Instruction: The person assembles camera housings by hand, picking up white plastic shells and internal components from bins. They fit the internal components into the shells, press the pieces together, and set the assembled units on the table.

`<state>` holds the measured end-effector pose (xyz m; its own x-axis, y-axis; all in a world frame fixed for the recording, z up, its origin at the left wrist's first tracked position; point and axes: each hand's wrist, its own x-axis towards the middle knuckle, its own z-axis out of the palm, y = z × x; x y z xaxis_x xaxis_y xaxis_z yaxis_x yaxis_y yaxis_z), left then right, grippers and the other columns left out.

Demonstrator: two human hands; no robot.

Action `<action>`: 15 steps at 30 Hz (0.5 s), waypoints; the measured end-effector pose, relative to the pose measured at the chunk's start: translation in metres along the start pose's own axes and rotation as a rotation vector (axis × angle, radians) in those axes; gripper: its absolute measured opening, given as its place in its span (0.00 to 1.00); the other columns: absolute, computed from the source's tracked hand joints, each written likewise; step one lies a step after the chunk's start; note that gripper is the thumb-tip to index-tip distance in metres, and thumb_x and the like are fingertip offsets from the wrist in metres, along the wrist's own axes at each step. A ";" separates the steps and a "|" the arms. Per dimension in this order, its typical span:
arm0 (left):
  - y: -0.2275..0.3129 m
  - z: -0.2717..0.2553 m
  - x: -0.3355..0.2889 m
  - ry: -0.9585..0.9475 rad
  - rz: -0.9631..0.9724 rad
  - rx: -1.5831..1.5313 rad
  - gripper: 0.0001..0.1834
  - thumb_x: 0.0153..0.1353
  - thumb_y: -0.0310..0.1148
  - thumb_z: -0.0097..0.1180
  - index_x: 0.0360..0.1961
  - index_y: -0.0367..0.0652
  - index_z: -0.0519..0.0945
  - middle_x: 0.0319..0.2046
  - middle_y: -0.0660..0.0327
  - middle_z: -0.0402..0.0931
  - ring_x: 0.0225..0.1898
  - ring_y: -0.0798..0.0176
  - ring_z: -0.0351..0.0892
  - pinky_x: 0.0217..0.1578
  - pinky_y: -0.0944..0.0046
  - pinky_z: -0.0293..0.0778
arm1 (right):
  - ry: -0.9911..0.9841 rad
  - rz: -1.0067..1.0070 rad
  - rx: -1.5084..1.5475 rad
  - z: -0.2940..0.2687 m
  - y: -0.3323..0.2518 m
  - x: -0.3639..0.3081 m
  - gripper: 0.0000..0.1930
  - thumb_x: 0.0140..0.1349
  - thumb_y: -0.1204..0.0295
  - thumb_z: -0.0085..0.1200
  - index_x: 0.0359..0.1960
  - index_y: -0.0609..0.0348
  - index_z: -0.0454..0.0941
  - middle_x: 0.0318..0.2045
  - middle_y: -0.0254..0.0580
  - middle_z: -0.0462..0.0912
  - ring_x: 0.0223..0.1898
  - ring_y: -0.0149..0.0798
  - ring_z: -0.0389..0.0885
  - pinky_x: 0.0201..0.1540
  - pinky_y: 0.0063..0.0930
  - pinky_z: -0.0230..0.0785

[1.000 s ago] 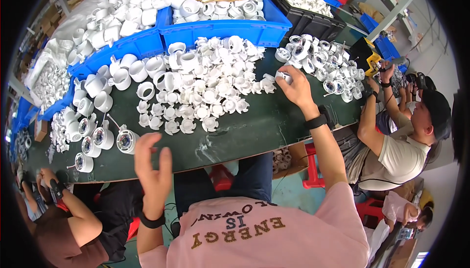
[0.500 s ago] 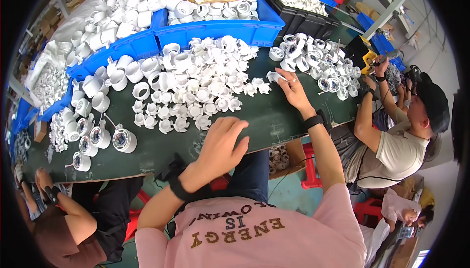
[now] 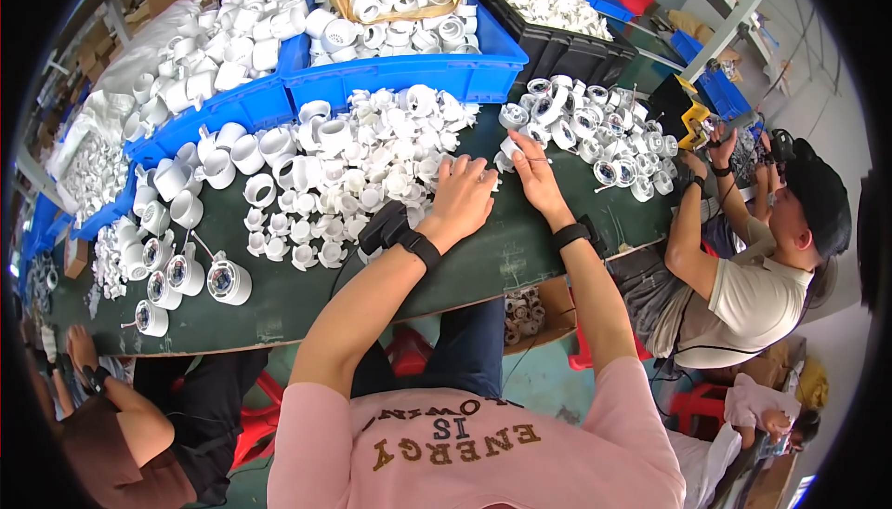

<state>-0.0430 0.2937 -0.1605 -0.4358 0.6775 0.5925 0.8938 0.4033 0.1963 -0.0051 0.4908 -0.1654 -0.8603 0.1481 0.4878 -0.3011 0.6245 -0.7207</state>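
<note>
My right hand [image 3: 539, 182] is closed around a small white plastic housing [image 3: 509, 147] at the right end of the heap, its far side hidden by my fingers. Beside it, my left hand [image 3: 459, 202] rests its fingertips on the heap of small white plastic caps [image 3: 367, 170]. Its fingers are apart and slightly bent; I see nothing held in them, though their undersides are hidden. To the right of my right hand lie many white round housings with dark and shiny centres [image 3: 604, 128].
Blue bins [image 3: 400, 77] full of white cups stand along the back, beside a black crate [image 3: 576, 53] of small white parts. Larger white cups [image 3: 218, 165] and several wired round units [image 3: 228, 281] lie at left on the green table [image 3: 307, 309]. Co-workers sit on both sides.
My left hand has moved from near the table's front edge, up and right onto the cap heap. My right hand keeps the white housing and has come slightly left and lower.
</note>
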 end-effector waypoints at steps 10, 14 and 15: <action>0.000 0.011 0.000 0.068 0.107 -0.038 0.15 0.48 0.33 0.64 0.38 0.44 0.79 0.40 0.59 0.71 0.43 0.55 0.68 0.44 0.54 0.64 | 0.041 -0.093 -0.329 0.003 -0.012 -0.019 0.22 0.66 0.72 0.47 0.62 0.57 0.66 0.56 0.63 0.67 0.55 0.62 0.69 0.56 0.42 0.64; 0.003 0.003 0.002 0.180 0.158 -0.002 0.13 0.48 0.32 0.64 0.36 0.42 0.79 0.42 0.58 0.72 0.47 0.54 0.69 0.45 0.54 0.64 | 0.042 -0.130 -0.370 0.007 -0.027 -0.019 0.23 0.64 0.75 0.50 0.62 0.57 0.66 0.56 0.62 0.66 0.54 0.62 0.71 0.54 0.41 0.67; 0.006 -0.001 0.007 0.210 0.145 -0.020 0.10 0.49 0.32 0.63 0.33 0.42 0.80 0.42 0.58 0.72 0.48 0.53 0.69 0.45 0.54 0.64 | 0.023 -0.126 -0.389 0.006 -0.029 -0.017 0.23 0.63 0.75 0.51 0.61 0.57 0.67 0.56 0.61 0.66 0.53 0.61 0.71 0.53 0.40 0.68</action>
<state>-0.0405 0.3000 -0.1548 -0.2736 0.5838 0.7644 0.9481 0.2978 0.1119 0.0156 0.4658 -0.1553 -0.8159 0.0664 0.5744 -0.2219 0.8814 -0.4170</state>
